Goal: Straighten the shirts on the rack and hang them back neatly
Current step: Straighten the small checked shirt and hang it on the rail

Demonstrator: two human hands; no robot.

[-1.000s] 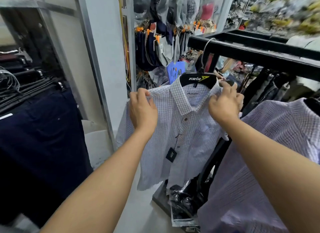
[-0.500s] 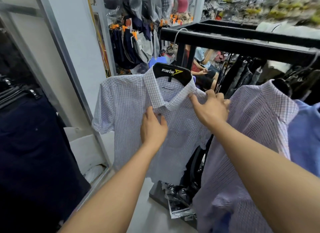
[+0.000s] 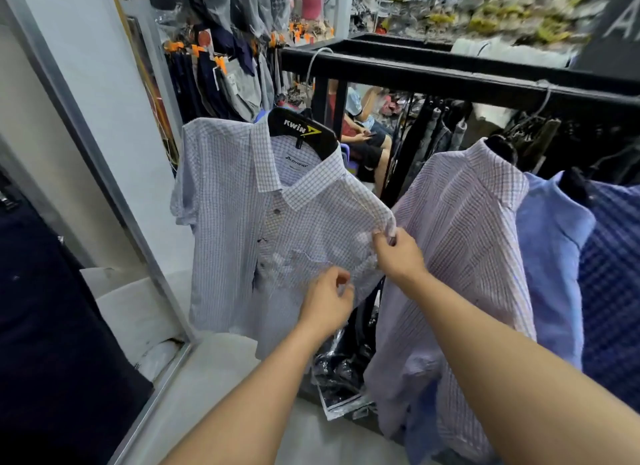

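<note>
A white checked short-sleeved shirt [image 3: 242, 222] hangs on a black hanger [image 3: 301, 132] from the black rack rail [image 3: 433, 73], its front facing me. My right hand [image 3: 398, 257] pinches the hem of the shirt's right-side sleeve and holds it out sideways. My left hand [image 3: 327, 302] grips the same sleeve's cloth lower down, near the side seam. A pale pink checked shirt [image 3: 467, 243] hangs just to the right, then a light blue shirt [image 3: 554, 257] and a dark blue patterned shirt [image 3: 613, 274].
A metal frame post [image 3: 104, 187] slants down on the left beside dark navy garments [image 3: 45, 309]. Bagged clothes [image 3: 343, 371] lie on the floor under the rack. Someone sits behind the rail [image 3: 363, 132]. Hanging goods fill the back wall.
Both hands have dropped from the collar to the shirt's right-side sleeve. The right hand now pulls the sleeve hem outward and the left has slid down and to the right.
</note>
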